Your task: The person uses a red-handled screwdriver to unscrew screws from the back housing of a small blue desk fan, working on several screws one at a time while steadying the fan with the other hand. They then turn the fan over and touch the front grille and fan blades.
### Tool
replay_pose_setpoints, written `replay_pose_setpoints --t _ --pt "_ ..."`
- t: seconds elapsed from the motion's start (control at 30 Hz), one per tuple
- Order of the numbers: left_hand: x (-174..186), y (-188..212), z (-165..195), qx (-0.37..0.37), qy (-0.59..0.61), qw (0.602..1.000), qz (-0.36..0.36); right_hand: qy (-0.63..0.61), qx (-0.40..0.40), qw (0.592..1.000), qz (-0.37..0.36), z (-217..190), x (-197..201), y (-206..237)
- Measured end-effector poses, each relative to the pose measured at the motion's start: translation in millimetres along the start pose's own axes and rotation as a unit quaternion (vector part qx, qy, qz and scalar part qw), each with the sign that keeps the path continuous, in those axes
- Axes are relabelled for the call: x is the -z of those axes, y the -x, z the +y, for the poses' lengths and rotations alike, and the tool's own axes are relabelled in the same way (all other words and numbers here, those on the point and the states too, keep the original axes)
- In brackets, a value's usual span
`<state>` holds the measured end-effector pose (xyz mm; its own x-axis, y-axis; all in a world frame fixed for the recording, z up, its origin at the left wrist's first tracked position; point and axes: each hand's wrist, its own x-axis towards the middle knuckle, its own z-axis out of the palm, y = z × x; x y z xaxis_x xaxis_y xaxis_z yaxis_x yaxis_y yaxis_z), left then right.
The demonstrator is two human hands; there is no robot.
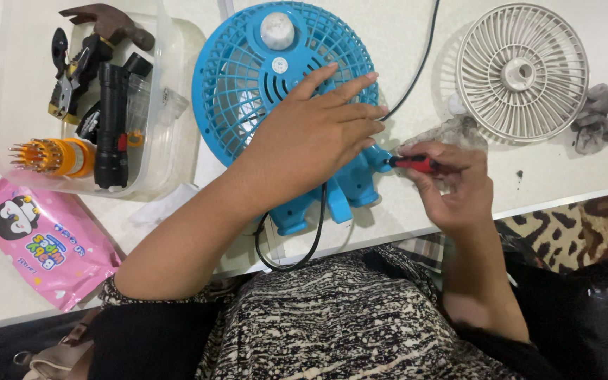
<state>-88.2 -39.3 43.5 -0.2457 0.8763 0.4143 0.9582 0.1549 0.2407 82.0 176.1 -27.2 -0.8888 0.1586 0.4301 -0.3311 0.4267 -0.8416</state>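
Note:
A blue plastic fan body (248, 77) lies flat on the white table (402, 63), its rear grille up and its blue stand toward me. My left hand (318, 134) rests palm-down on the grille's right side, fingers spread, pressing it. My right hand (455, 186) grips a small red-handled screwdriver (416, 164), whose tip points left at the blue stand's edge. A black cord (304, 246) runs from under the fan and loops near the table's front edge.
A beige front fan grille (522, 70) lies at the right with a dirty crumpled wipe (603, 116) beside it. A clear tub (156, 141) on the left holds a hammer, pliers, black torch and orange screwdriver set. A pink wipes packet (40, 243) sits front left.

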Motion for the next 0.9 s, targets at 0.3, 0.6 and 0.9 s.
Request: replay_pose_setpoints --t 0.3,0.6,0.9 --pt "0.3 0.1 -2.2 0.000 0.015 1.000 -0.005 -0.011 0.014 1.000 -0.009 -1.1 -10.8 4.1" --pt "-0.3 1.8 -3.1 0.009 0.019 1.000 0.001 -0.021 0.030 0.998 0.042 13.1 -22.1 5.8" --pt "-2.5 -0.5 -2.9 0.012 0.013 1.000 -0.010 0.157 0.096 0.983 -0.019 -12.8 -24.4 -9.2"
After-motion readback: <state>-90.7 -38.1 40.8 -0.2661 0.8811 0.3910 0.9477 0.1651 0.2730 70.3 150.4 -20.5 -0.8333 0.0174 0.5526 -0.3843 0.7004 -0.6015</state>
